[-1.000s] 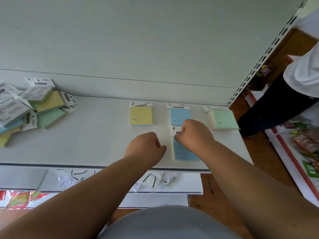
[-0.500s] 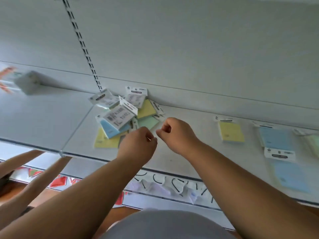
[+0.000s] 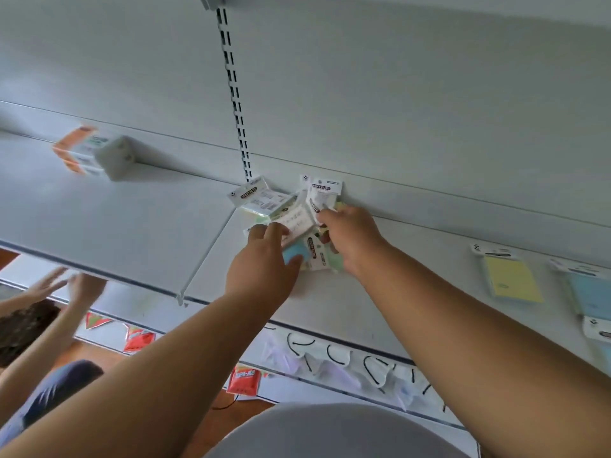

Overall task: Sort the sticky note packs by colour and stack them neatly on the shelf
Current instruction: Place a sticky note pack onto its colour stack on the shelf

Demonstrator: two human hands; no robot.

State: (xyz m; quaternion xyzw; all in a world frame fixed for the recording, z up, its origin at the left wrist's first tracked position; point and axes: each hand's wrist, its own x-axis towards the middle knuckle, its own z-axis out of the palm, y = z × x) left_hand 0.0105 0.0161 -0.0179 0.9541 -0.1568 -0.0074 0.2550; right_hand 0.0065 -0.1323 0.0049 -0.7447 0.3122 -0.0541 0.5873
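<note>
Both hands reach into the jumbled pile of sticky note packs (image 3: 291, 213) against the shelf's (image 3: 132, 233) back edge. The left hand (image 3: 264, 262) grips a blue pack (image 3: 295, 252); the right hand (image 3: 352, 239) pinches a white-carded pack (image 3: 322, 193). A yellow pack (image 3: 510, 280) lies well apart toward the right, with bare shelf between.

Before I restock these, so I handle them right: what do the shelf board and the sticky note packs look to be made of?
The shelf board looks like painted sheet metal, light grey and smooth with a soft sheen; its thin front lip suggests this. The jumbled sticky note packs look like pastel paper pads under white printed card headers, possibly in clear film, though blur leaves that open. The yellow pack looks the same.
</note>
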